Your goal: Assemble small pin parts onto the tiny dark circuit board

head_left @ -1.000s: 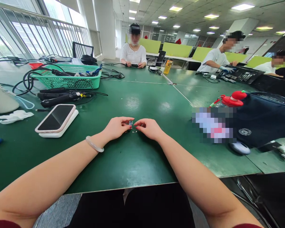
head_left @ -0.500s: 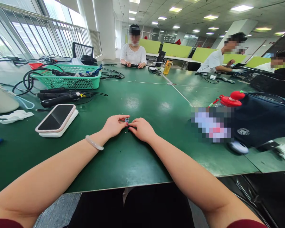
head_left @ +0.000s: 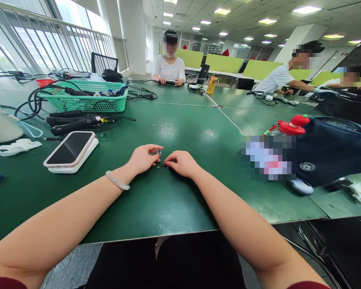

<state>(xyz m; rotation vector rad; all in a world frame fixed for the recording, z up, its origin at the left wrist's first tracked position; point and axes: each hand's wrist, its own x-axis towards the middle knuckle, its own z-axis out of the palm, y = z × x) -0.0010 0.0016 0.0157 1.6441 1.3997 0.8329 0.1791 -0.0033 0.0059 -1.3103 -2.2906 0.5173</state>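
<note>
My left hand [head_left: 142, 157] pinches a small grey-blue piece with dark markings, like a tiny circuit board [head_left: 159, 152], between thumb and fingers just above the table. My right hand [head_left: 181, 163] is beside it, a small gap apart. Its thumb and fingertips are pressed together low over the green tabletop [head_left: 168, 200]; whatever they hold, if anything, is too small to name. A few tiny light and dark bits [head_left: 158, 166] lie on the table between and below the fingertips.
Left of my arms are a phone [head_left: 70, 148] on a white box, a green basket [head_left: 93, 106] with cables, and black handles [head_left: 75, 125]. To the right lie a dark bag [head_left: 333, 144], a red-capped bottle [head_left: 293, 125] and a mouse [head_left: 301, 187]. A person [head_left: 169, 68] sits opposite; others work at right.
My right fingertips have come away from the small board and moved slightly down and right to the table. My left hand keeps hold of the board. A person at right has leaned further right.
</note>
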